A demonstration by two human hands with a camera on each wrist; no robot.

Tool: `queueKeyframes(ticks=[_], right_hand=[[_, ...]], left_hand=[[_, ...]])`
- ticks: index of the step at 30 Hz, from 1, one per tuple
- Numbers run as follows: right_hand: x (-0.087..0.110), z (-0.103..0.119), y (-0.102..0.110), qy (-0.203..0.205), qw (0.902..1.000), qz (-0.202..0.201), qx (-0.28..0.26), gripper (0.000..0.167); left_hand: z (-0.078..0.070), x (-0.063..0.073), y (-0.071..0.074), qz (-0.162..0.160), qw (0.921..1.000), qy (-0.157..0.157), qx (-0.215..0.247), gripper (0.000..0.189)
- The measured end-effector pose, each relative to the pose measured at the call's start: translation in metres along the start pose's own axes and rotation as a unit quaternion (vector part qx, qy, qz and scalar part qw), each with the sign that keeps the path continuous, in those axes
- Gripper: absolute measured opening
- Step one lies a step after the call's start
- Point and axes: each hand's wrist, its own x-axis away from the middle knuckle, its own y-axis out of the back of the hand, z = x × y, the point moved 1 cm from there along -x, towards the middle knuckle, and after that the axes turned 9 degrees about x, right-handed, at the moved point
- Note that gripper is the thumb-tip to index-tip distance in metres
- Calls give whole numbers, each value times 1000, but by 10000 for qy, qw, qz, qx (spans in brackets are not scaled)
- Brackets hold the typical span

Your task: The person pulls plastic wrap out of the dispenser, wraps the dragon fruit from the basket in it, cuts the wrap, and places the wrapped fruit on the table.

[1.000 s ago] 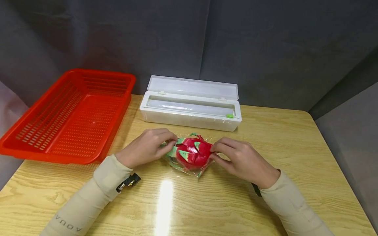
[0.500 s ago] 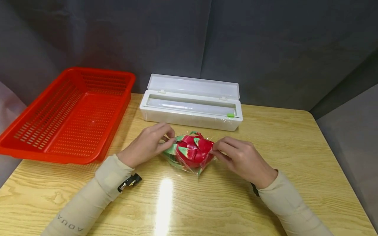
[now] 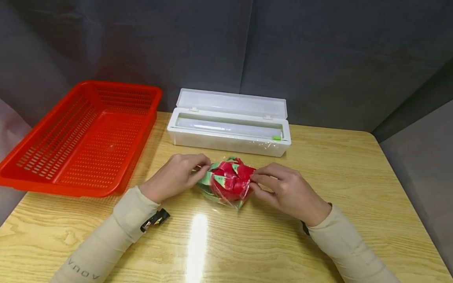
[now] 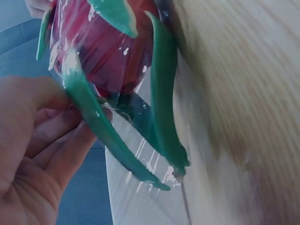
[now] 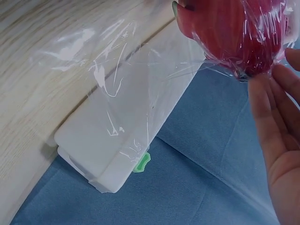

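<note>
A red dragon fruit (image 3: pixel 231 181) with green-tipped scales lies on the wooden table, covered in clear plastic wrap (image 5: pixel 112 79). At its left end my left hand (image 3: pixel 179 173) pinches the wrap between thumb and fingers, close by the long green scales (image 4: pixel 164 89). My right hand (image 3: pixel 288 190) pinches the wrap against the fruit's right end, where it looks gathered in the right wrist view. Loose wrap spreads out from the fruit there, overlapping the white box behind. The fruit's underside is hidden.
Behind the fruit stands a long white wrap dispenser (image 3: pixel 226 144), its lid (image 3: pixel 231 104) raised, with a roll (image 3: pixel 226 127) inside and a green slider (image 3: pixel 276 138) on its edge. A red slotted basket (image 3: pixel 109 135) sits at the left. Dark curtain (image 3: pixel 301 59) hangs behind the table.
My left hand lifted slightly, then came back down at the fruit's left end. The right fingers shifted a little and now sit closer over the fruit's right end.
</note>
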Motion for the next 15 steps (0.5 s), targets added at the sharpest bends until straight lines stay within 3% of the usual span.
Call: queueKeyframes(ticks=[8, 15], right_hand=[[1, -1, 0, -132, 9983, 540, 200, 33], [2, -1, -5, -253, 9950, 816, 517, 56]], left_hand=[[-5, 2, 6, 425, 9986, 291, -99, 23], [-5, 3, 9, 937, 9944, 489, -6, 40]])
